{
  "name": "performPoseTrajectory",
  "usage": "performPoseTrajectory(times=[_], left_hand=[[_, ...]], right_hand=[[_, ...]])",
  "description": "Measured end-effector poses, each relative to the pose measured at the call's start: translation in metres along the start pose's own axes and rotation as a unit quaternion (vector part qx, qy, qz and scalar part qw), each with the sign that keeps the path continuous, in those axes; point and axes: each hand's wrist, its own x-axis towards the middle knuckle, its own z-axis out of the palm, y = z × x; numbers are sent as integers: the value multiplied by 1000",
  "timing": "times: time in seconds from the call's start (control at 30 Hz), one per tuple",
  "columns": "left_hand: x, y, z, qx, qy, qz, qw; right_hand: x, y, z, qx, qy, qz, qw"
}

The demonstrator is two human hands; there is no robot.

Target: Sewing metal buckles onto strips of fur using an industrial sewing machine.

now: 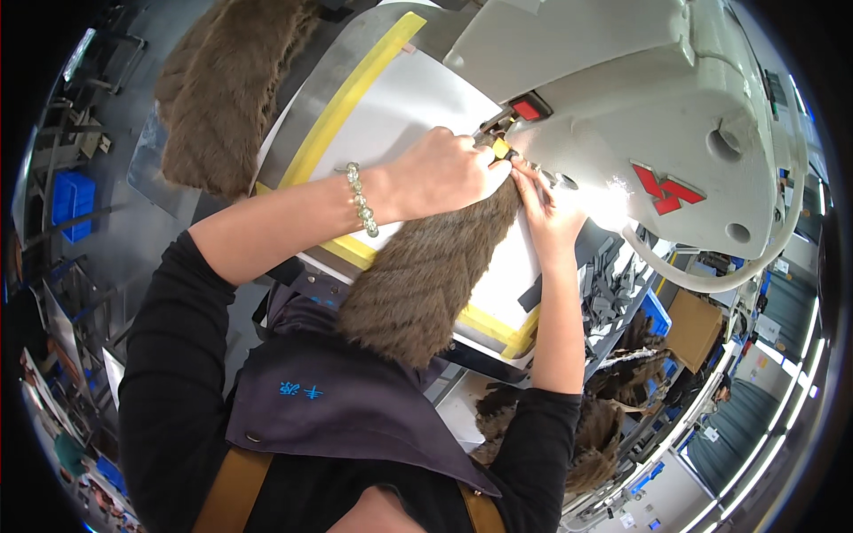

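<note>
A long brown fur piece (425, 280) hangs from the head of a large pale sewing machine (613, 115) over the white work surface toward my lap. My left hand (444, 175), with a beaded bracelet at the wrist, is closed at the fur's far end, thumb against the edge. Opposite it, my right hand (553, 211) pinches the right side of that same end. Between the fingertips lies a small yellow part (501, 148), next to the machine's working point. The fingers partly hide the edge there.
Another brown fur piece (227, 102) lies at the far left. Yellow tape (355, 98) borders the white surface. Dark strips (609, 289) are heaped right of my right forearm, with more fur (595, 435) below. A cardboard box (693, 329) and a curved pale hose (711, 280) are at the right.
</note>
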Motion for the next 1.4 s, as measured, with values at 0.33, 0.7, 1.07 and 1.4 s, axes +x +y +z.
performPoseTrajectory(times=[0.33,0.7,1.07,1.4], left_hand=[[0,-5,-3,-57,7,-34,998],[-1,2,3,25,63,43,997],[-2,10,-3,9,-14,-24,1000],[-2,8,-2,-49,10,-76,996]], right_hand=[[7,-6,-12,-62,-40,-68,995],[7,-8,-10,-38,-6,-91,995],[6,-6,-14,-44,-47,-70,996],[4,0,-14,-75,-47,-74,993]])
